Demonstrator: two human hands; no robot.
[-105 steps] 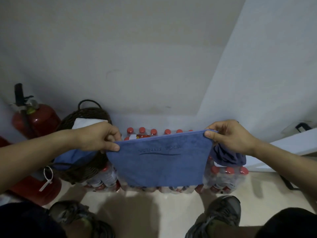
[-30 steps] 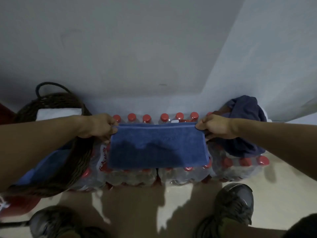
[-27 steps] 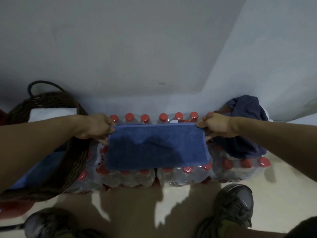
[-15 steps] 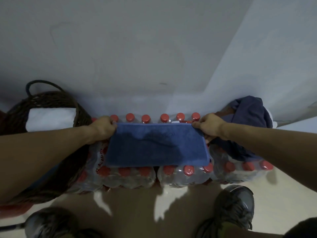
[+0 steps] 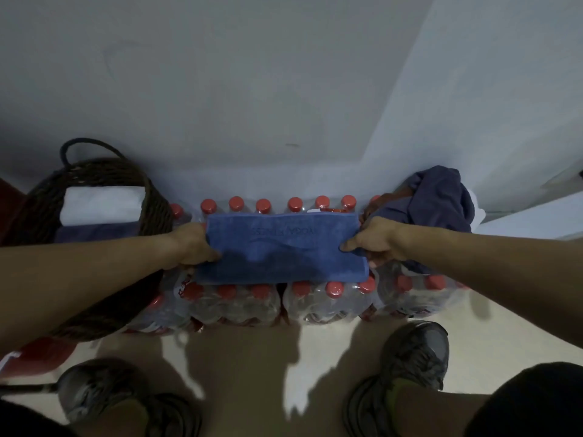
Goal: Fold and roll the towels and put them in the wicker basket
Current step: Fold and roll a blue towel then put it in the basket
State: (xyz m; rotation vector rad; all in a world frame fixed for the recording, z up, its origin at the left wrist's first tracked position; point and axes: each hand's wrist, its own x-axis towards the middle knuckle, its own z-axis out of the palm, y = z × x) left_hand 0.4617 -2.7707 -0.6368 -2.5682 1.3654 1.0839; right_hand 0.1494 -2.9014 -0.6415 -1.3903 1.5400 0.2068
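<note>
The blue towel (image 5: 280, 247), folded to a flat band, lay across the red-capped water bottle packs (image 5: 328, 302), printed lettering facing up. The left hand (image 5: 192, 244) gripped its left end, fingers curled closed around the edge; the right hand (image 5: 375, 244) gripped the right end likewise, thumb on top. One wicker basket (image 5: 151, 203) stood at left, touching the packs, holding one white towel (image 5: 101, 205) and apparently one dark towel (image 5: 94, 231) beneath it, dimly lit. One crumpled dark cloth (image 5: 438, 200) sat on the packs at right. Two shoes (image 5: 410, 357) stood on the floor.
</note>
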